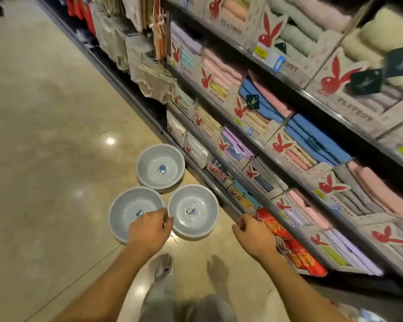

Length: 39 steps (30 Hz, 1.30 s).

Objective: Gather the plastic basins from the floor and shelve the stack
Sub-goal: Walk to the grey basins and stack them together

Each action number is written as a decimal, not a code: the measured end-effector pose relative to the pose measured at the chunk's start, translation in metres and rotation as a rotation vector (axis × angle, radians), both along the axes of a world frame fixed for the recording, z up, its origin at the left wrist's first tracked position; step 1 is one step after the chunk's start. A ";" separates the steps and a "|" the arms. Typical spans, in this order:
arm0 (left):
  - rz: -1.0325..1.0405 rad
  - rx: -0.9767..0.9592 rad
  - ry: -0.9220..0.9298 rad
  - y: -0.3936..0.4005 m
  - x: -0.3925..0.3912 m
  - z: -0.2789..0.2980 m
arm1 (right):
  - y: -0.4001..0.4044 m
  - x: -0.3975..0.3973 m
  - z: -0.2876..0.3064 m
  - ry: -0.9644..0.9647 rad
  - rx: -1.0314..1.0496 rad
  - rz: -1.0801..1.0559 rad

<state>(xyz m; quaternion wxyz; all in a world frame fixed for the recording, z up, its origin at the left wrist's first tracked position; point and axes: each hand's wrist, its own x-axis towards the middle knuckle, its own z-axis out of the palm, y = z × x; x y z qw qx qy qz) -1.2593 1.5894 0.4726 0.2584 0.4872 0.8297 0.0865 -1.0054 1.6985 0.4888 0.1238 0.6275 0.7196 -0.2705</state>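
Observation:
Three grey plastic basins stand upright on the shiny floor, each with a small blue label inside. The far basin (160, 166) sits closest to the shelf base. The near-left basin (128, 205) and the near-right basin (193, 211) sit side by side, rims nearly touching. My left hand (149, 230) hovers over the gap between the two near basins, fingers curled, holding nothing that I can see. My right hand (254, 235) hangs to the right of the basins, fingers loosely curled and empty.
A long shelf unit (289, 145) full of boxed folded towels runs along the right. Red packaged goods (296, 249) lie on its lowest level. Hanging cloths (126, 38) fill the far end. My feet (163, 266) stand just behind the basins. Tiled floor (44, 135) stretches left.

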 end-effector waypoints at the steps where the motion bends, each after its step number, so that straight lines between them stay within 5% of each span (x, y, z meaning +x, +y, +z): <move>1: -0.002 -0.016 -0.003 0.015 -0.006 -0.020 | 0.016 -0.005 -0.018 -0.008 -0.009 0.014; 16: -0.179 -0.065 0.240 0.176 -0.060 -0.466 | 0.183 -0.018 -0.476 -0.058 0.062 0.135; 21: -0.225 -0.052 0.413 0.189 -0.078 -0.566 | 0.199 -0.003 -0.576 -0.126 0.143 0.091; 28: -0.239 -0.140 0.624 0.193 -0.096 -0.613 | 0.191 0.010 -0.630 -0.113 0.177 0.037; 39: -0.187 -0.072 0.538 0.200 -0.096 -0.584 | 0.203 0.012 -0.614 0.080 0.220 -0.074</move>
